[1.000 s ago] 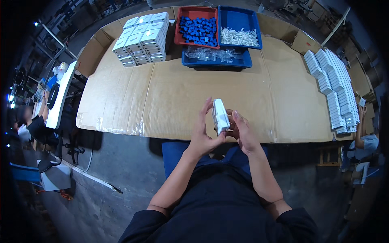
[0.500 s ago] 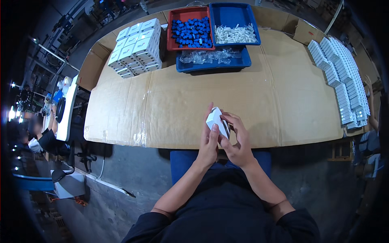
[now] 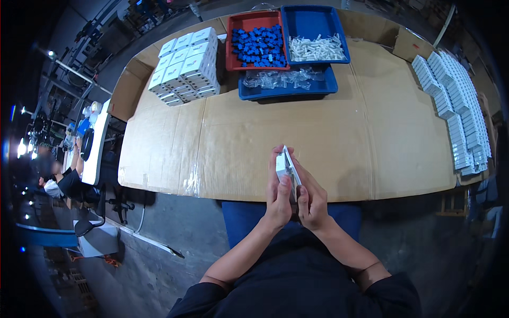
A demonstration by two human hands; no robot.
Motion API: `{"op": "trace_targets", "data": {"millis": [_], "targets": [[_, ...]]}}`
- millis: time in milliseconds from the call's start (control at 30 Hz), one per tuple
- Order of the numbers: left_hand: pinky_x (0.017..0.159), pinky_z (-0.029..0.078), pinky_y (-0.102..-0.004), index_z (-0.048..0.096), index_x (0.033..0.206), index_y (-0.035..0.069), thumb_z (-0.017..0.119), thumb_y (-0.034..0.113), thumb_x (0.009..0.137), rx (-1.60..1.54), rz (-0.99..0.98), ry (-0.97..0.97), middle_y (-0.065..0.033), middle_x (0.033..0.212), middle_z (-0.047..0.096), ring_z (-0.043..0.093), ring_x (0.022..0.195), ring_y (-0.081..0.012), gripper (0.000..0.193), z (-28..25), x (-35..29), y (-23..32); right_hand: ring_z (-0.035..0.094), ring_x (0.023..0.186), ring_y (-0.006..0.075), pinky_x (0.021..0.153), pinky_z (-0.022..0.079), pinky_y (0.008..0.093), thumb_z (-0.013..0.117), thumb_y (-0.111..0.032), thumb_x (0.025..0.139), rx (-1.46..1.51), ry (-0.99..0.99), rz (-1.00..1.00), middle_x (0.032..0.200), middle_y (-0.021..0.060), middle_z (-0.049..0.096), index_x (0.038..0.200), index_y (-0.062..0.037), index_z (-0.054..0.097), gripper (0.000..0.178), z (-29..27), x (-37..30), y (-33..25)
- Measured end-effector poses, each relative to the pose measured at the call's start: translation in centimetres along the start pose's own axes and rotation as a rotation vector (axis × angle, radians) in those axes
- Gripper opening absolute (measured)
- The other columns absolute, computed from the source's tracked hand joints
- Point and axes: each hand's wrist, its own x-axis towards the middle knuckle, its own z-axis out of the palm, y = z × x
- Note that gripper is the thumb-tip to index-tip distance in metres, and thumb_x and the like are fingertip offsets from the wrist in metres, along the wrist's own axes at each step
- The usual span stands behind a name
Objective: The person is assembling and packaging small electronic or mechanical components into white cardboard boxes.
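Between my two palms, above the table's near edge, stands a small white box (image 3: 281, 165). It is turned on edge, and a thin white panel leans apart from its body on the right side, leaving a narrow dark gap. My left hand (image 3: 278, 201) holds the box's left side, thumb on its near part. Flat against the panel, my right hand (image 3: 314, 204) presses from the right with its thumb near the lower end. The fingers partly hide the box, and whatever lies inside cannot be made out.
On the cardboard-covered table (image 3: 254, 127), stacked white boxes (image 3: 183, 66) stand back left. A red tray (image 3: 231, 53) of blue parts, a blue tray (image 3: 313, 21) of white pieces and a lower blue tray (image 3: 286, 96) of clear plastic pieces sit behind. Rows of white units (image 3: 450, 100) line the right.
The box has turned from tilted to nearly upright on edge, a panel now showing on its right. My right hand has flattened against it. The whole view has shifted slightly.
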Motion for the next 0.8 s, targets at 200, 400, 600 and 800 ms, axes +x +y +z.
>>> {"op": "trace_targets", "data": {"millis": [200, 400, 600, 800], "targets": [[0.123, 0.025, -0.0442, 0.018, 0.163, -0.001, 0.046, 0.055, 0.106, 0.011, -0.018, -0.008, -0.0212, 0.159, 0.036, 0.034, 0.15, -0.0315, 0.085, -0.4, 1.5, -0.8, 0.041, 0.15, 0.04, 0.122, 0.033, 0.0445, 0.04, -0.026, 0.112, 0.243, 0.164, 0.074, 0.162, 0.0263, 0.04, 0.155, 0.0072, 0.042, 0.054, 1.9, 0.9, 0.1], [0.123, 0.025, -0.0465, 0.023, 0.162, -0.002, 0.046, 0.063, 0.102, 0.032, -0.053, -0.01, -0.0242, 0.16, 0.035, 0.033, 0.151, -0.0337, 0.092, -2.3, 2.4, -2.3, 0.051, 0.14, 0.0221, 0.117, 0.037, 0.0377, 0.044, -0.04, 0.113, 0.616, 0.225, 0.724, 0.143, 0.0128, 0.06, 0.148, 0.0014, 0.052, 0.055, 2.0, 0.4, 5.8], [0.113, 0.041, -0.0485, 0.031, 0.157, 0.003, 0.052, 0.073, 0.093, 0.015, 0.028, -0.155, -0.0256, 0.15, 0.044, 0.051, 0.136, -0.0351, 0.096, -3.1, 2.2, -5.5, 0.063, 0.122, 0.0192, 0.101, 0.053, 0.0389, 0.05, -0.053, 0.108, 1.229, 0.081, 1.027, 0.129, 0.0042, 0.065, 0.142, -0.0114, 0.055, 0.053, 0.0, 0.9, 5.0], [0.109, 0.044, -0.0455, 0.029, 0.157, -0.003, 0.056, 0.077, 0.091, -0.014, 0.045, -0.18, -0.0246, 0.142, 0.05, 0.056, 0.128, -0.0329, 0.108, -2.3, 3.3, -5.4, 0.063, 0.123, 0.0196, 0.1, 0.054, 0.0411, 0.056, -0.049, 0.106, 1.482, 0.154, 0.919, 0.128, 0.0033, 0.065, 0.14, -0.0123, 0.056, 0.05, 0.0, 0.8, 6.0]]}}
